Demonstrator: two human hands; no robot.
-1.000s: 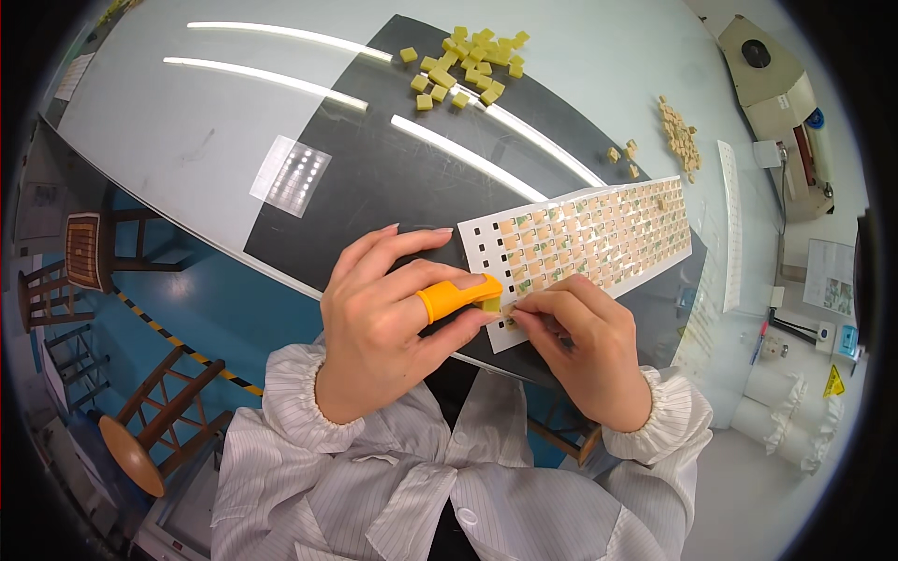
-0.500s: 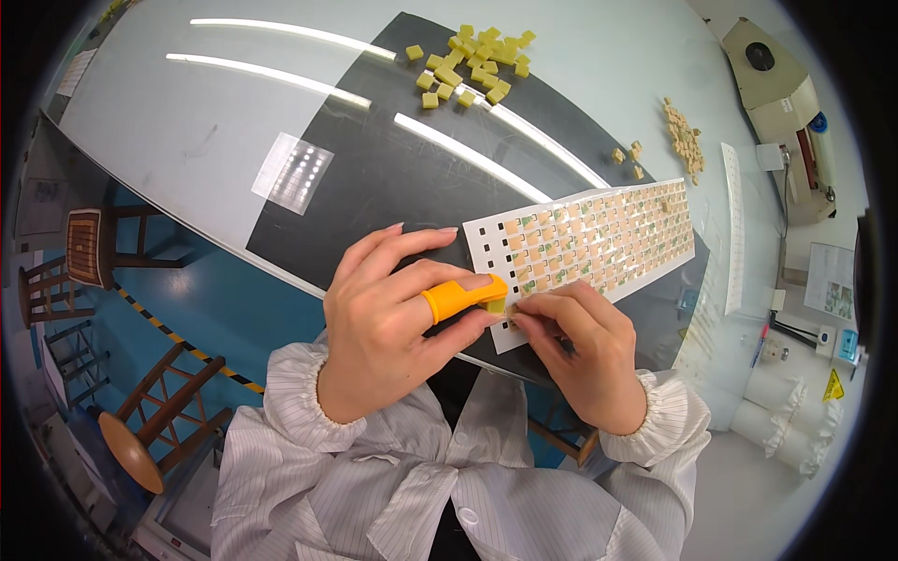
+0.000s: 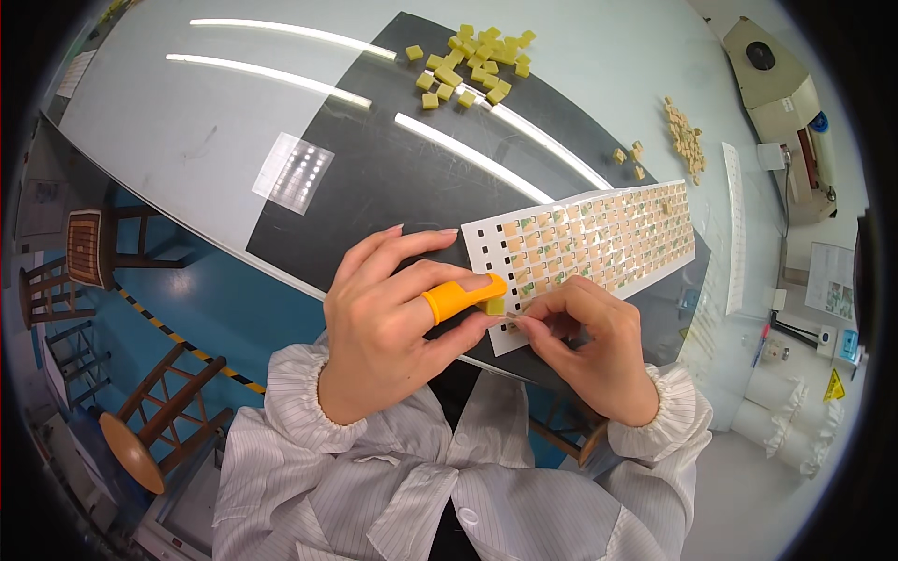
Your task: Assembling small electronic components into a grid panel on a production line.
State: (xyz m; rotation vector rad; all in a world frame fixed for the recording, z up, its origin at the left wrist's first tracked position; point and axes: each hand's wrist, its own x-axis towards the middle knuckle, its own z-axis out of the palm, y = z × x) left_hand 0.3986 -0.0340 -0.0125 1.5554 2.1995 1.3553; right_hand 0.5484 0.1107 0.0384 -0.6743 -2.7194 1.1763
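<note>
My left hand [image 3: 393, 313] pinches a small yellow-green block [image 3: 496, 307] between thumb and forefinger. An orange finger guard [image 3: 458, 297] sits on that forefinger. Close on the right, my right hand [image 3: 594, 351] is closed, thumb and forefinger pinching the end of a thin clear strip [image 3: 511, 318] that reaches to the block. Both hands are over the left, near end of a white sheet [image 3: 496, 344]. Rows of small tan and green square pieces [image 3: 599, 234] cover most of the sheet, and small black squares line its left edge.
A heap of yellow-green blocks [image 3: 449, 75] lies at the far side of the dark mat [image 3: 374, 159]. Small tan pieces [image 3: 686, 140] are piled at the far right. A clear sheet with pale dots [image 3: 293, 173] lies left. Wooden stools [image 3: 140, 439] stand on the blue floor.
My right hand has drawn slightly right, away from the block, and the thin strip now shows between the two hands. The left hand has hardly moved.
</note>
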